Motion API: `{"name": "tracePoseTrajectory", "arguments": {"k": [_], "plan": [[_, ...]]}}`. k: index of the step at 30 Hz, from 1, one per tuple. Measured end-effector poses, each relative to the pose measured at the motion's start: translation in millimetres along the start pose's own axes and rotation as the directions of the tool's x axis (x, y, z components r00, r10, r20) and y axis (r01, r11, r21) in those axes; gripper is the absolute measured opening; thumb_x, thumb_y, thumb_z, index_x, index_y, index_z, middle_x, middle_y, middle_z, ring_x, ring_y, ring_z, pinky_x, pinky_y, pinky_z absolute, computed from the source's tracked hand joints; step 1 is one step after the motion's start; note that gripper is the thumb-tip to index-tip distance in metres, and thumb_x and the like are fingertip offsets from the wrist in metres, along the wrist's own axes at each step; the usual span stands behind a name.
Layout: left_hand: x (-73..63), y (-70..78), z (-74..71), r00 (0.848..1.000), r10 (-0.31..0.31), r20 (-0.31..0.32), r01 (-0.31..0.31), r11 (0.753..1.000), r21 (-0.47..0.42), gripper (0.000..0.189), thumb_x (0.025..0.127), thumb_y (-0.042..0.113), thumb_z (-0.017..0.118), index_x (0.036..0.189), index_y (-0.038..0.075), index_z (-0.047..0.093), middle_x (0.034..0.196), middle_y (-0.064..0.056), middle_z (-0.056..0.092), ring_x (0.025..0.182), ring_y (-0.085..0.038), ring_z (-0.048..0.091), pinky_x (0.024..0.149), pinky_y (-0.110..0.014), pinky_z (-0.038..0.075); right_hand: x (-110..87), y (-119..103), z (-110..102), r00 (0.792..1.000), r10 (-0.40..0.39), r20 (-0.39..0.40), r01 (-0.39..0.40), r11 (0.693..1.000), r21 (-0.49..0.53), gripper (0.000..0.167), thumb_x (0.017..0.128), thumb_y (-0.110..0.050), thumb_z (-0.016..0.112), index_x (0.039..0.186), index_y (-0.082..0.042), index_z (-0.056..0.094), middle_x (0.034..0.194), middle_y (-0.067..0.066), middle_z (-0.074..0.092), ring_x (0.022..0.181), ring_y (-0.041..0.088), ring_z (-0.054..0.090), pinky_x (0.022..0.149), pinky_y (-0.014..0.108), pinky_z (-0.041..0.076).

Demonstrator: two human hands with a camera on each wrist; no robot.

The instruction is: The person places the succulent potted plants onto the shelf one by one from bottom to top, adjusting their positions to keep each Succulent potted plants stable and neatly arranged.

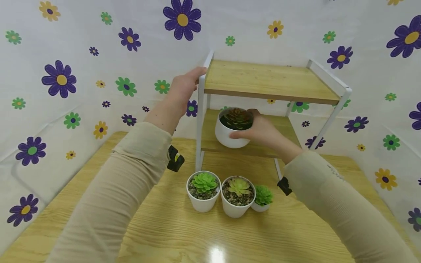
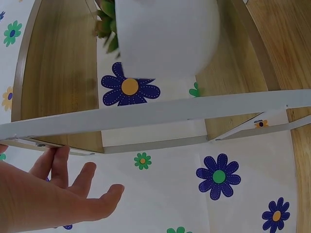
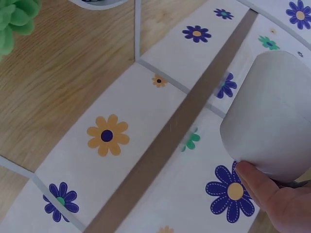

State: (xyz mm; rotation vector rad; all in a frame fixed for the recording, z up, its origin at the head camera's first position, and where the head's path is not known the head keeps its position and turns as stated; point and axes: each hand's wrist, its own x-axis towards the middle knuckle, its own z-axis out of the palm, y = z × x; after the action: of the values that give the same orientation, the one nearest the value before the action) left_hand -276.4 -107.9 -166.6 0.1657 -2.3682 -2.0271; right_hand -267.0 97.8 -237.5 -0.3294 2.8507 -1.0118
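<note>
At the upper left corner of a two-tier shelf rack (image 1: 273, 78), my left hand (image 1: 184, 87) holds the white metal frame (image 2: 160, 114). In the left wrist view, two fingertips lie against the frame's side while the other fingers spread away. My right hand (image 1: 260, 128) grips a round white pot (image 1: 230, 138) by its right side, thumb in front. A dark green, reddish-tipped succulent (image 1: 238, 118) fills the pot. The pot is tilted toward me, between the upper board and the lower board (image 1: 210, 126). In the right wrist view, the pot (image 3: 272, 116) shows its smooth wall above my fingers.
Before the rack, two white pots with light green succulents, one on the left (image 1: 203, 201) and one in the middle (image 1: 235, 209), stand on the wooden table (image 1: 171, 230). A smaller potted green succulent (image 1: 263, 197) sits right beside them. Flower-patterned cloth (image 1: 92, 73) hangs behind.
</note>
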Motion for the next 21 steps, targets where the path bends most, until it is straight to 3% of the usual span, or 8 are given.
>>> {"name": "tracePoseTrajectory", "arguments": {"k": [10, 21], "plan": [[-1.2, 0.1, -0.4, 1.000, -0.009, -0.003, 0.009, 1.000, 0.017, 0.053, 0.088, 0.051, 0.051, 0.132, 0.021, 0.053, 0.146, 0.004, 0.038, 0.137, -0.016, 0.030, 0.116, -0.043, 0.019, 17.5, -6, 12, 0.996, 0.056, 0.062, -0.059, 0.998, 0.039, 0.104, 0.077, -0.046, 0.070, 0.149, -0.006, 0.007, 0.154, 0.016, 0.018, 0.139, 0.032, 0.027, 0.109, 0.050, 0.032], [-1.8, 0.7, 0.2, 1.000, -0.011, -0.001, 0.011, 1.000, 0.014, 0.052, 0.089, 0.051, 0.050, 0.133, 0.022, 0.052, 0.145, 0.005, 0.039, 0.135, -0.015, 0.032, 0.116, -0.043, 0.020, 28.6, -5, 18, 0.991, 0.094, 0.091, -0.110, 0.977, 0.181, 0.106, 0.080, -0.044, 0.068, 0.149, -0.004, -0.001, 0.155, 0.017, 0.013, 0.142, 0.031, 0.021, 0.112, 0.047, 0.028]]}}
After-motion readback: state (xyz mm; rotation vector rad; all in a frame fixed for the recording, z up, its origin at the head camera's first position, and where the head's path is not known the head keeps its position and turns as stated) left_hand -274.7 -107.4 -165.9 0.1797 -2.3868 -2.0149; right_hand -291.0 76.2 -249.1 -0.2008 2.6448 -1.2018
